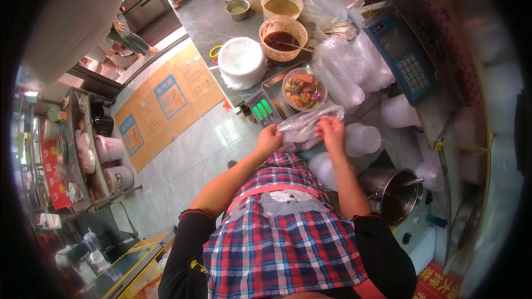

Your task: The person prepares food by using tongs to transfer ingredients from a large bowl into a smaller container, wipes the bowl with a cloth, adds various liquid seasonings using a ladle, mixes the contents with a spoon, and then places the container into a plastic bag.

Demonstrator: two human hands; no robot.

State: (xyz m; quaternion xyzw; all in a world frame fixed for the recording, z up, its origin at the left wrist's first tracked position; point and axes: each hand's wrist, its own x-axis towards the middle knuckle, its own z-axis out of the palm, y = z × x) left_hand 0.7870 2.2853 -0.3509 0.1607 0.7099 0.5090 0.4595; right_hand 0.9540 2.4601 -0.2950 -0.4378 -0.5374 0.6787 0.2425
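My left hand (pixel 270 139) pinches the left end of a thin clear plastic bag (pixel 305 123). At its other end, my right hand (pixel 331 132) has hold of the bag with bent fingers. Pale thin shapes show through the plastic, too blurred to name. Just beyond the bag, a round clear tub of mixed food (pixel 304 89) rests on the metal pan of a digital scale (pixel 272 87). The scale's green display (pixel 262 109) is lit. To the right of my right hand stand stacked translucent plastic tubs (pixel 363 140).
A brown sauce tub (pixel 283 39) with a spoon and more liquid-filled tubs (pixel 284 7) line the grey counter (pixel 208 20). Nearby are a plastic-covered white stack (pixel 242 61), clear bags (pixel 353 66) and a blue keypad device (pixel 397 54). A metal pot (pixel 397 197) stands lower right; flattened cardboard (pixel 166 99) covers some floor.
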